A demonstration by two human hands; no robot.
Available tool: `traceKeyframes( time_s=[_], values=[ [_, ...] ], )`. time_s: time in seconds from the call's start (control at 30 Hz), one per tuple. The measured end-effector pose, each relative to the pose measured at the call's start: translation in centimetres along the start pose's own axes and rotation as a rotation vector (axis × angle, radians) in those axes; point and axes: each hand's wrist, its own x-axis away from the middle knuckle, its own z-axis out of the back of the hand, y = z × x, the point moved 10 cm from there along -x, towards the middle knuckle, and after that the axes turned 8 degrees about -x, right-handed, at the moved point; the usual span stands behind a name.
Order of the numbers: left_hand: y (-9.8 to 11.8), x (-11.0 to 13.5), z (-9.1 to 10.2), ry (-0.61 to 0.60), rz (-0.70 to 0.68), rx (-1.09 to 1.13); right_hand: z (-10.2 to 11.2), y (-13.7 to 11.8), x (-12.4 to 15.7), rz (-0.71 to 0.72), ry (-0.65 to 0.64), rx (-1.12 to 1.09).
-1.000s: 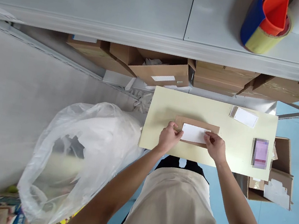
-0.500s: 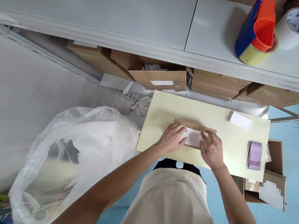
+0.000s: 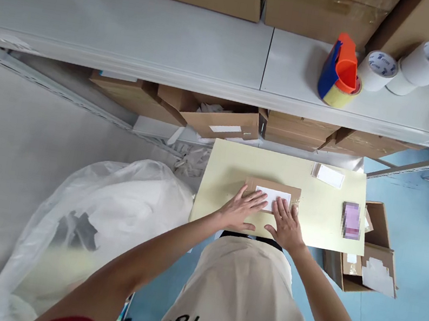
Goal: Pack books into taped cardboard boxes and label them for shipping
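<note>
Brown cardboard box (image 3: 276, 186) lies on the pale-yellow tabletop (image 3: 324, 217), a white label (image 3: 272, 193) across its top. The left hand (image 3: 243, 209) and right hand (image 3: 286, 226) rest extended fingers on the label, each grip apart. Right of the box lies a pixelated purple item (image 3: 351, 220).

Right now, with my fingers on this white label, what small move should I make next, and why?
I'd probably slide your left hand and right hand gently apart, smoothing the label toward its ends. Both hands have fingers laid across it on the cardboard box, and I can't tell whether its edges are stuck down.
</note>
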Motion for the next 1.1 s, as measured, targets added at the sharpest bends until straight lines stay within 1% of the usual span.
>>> traceKeyframes(
  time_s=[0.03, 0.1, 0.17, 0.23, 0.3, 0.4, 0.5, 0.57, 0.67, 0.73, 0.8, 0.87, 0.93, 1.03, 1.1],
  values=[
    [-0.2, 0.3, -0.1, 0.004, 0.019, -0.005, -0.3, -0.1, 0.3, -0.003, 0.000, 0.009],
    [-0.8, 0.8, -0.2, 0.024, 0.055, -0.008, -0.5, 0.6, 1.1, -0.047, 0.016, 0.028],
    [-1.3, 1.1, 0.0, 0.058, 0.081, 0.007, -0.1, 1.6, 2.0, -0.091, 0.040, 0.034],
    [-1.8, 0.9, 0.5, 0.096, 0.120, 0.047, 0.3, 2.4, 2.3, -0.108, 0.055, 0.013],
    [-2.5, 0.2, 1.0, 0.134, 0.203, 0.097, 0.8, 3.0, 1.7, -0.127, 0.066, -0.023],
    [-3.8, -0.7, 1.6, 0.188, 0.365, 0.148, 1.2, 3.7, 0.0, -0.190, 0.094, -0.063],
    [-4.8, -0.7, 1.6, 0.215, 0.482, 0.178, 0.4, 3.9, -1.2, -0.236, 0.084, -0.089],
    [-5.3, -0.3, 1.3, 0.200, 0.534, 0.196, -0.3, 4.4, -1.1, -0.282, 0.068, -0.111],
    [-6.0, 0.3, 0.5, 0.170, 0.582, 0.227, -0.9, 5.7, 0.5, -0.393, 0.090, -0.146],
    [-6.3, 0.6, 0.1, 0.181, 0.607, 0.259, -1.0, 6.5, 1.8, -0.456, 0.127, -0.178],
    [-6.8, 0.8, -0.2, 0.215, 0.638, 0.314, -1.0, 6.6, 2.7, -0.479, 0.164, -0.235],
    [-7.2, 1.1, -1.0, 0.241, 0.679, 0.437, -0.9, 6.6, 3.0, -0.482, 0.191, -0.328],
    [-7.5, 1.3, -2.3, 0.249, 0.716, 0.621, -0.9, 6.9, 2.9, -0.506, 0.204, -0.435],
    [-7.5, 1.6, -3.9, 0.286, 0.758, 0.855, -0.5, 8.5, 2.3, -0.596, 0.227, -0.572],
    [-7.7, 1.6, -4.3, 0.330, 0.794, 0.918, -0.3, 10.2, 1.8, -0.672, 0.247, -0.667]
  ],
)
